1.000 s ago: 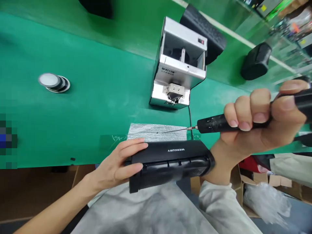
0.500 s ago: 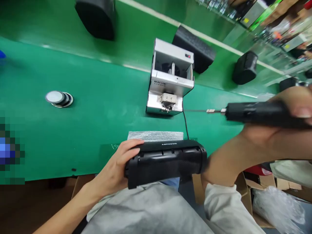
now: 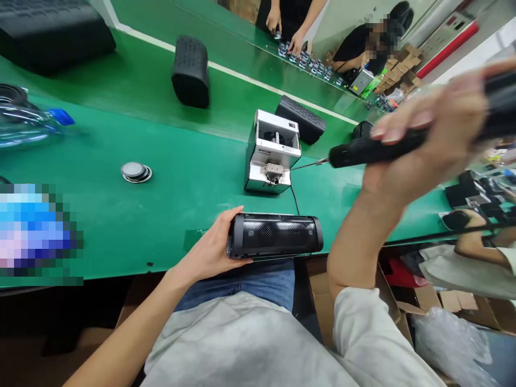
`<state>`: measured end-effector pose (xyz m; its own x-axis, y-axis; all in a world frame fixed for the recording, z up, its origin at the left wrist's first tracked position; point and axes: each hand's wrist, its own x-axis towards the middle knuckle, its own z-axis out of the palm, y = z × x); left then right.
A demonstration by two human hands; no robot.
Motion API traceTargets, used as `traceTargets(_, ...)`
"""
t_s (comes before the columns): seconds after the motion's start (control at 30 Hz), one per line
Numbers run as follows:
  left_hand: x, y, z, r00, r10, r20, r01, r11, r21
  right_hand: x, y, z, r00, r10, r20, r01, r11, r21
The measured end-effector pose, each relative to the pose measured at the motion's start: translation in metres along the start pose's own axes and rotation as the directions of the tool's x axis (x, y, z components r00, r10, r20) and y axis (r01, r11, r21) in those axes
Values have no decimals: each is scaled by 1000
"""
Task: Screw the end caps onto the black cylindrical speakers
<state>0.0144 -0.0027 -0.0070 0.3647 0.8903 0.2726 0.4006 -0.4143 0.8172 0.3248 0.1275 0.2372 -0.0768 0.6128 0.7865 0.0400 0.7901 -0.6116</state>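
Observation:
My left hand (image 3: 212,250) grips the left end of a black cylindrical speaker (image 3: 274,236), which lies sideways at the near edge of the green table (image 3: 173,161). My right hand (image 3: 427,134), blurred, is raised at the right and closed round a black electric screwdriver (image 3: 374,149). Its thin bit points left toward the silver screw feeder box (image 3: 272,151), which stands just beyond the speaker.
Other black speakers (image 3: 191,70) lie on the belt behind, one (image 3: 300,118) right behind the feeder. A small round metal part (image 3: 136,172) sits at the left, a plastic bottle (image 3: 28,123) at the far left. People work at the far side. Cardboard boxes (image 3: 443,301) stand at the lower right.
My head has lifted, so more of the table shows. My left hand has rolled the speaker so its grille faces up. My right hand has raised the screwdriver toward the feeder.

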Motion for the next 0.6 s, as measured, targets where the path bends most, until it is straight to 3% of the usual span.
traceTargets(0.07, 1, 1, 0, 1000, 4, -5, -4, 1000, -9, -12, 3, 24, 999, 11, 35, -10, 1000, -19)
traceTargets(0.17, 1, 1, 0, 1000, 19, -14, -19, 1000, -16, -9, 33, 61, 997, 59, 53, -57, 998, -37)
traceTargets(0.27, 2, 0, 1, 999, 26, -21, -26, 999, -28, 16, 80, 83, 995, 39, -88, -41, 999, -21)
traceTargets(0.33, 1, -1, 2, 1000, 21, -22, -22, 999, -36, 33, 109, 88, 982, 20, -188, -23, 1000, -15)
traceTargets(0.43, 1, -2, 2, 1000, 21, -16, -22, 999, -37, 47, 136, 87, 969, 89, -230, -100, 994, -34)
traceTargets(0.6, 2, -2, 1, 1000, 7, -5, -7, 1000, -28, 44, 138, 86, 964, 185, -190, -206, 974, -92)
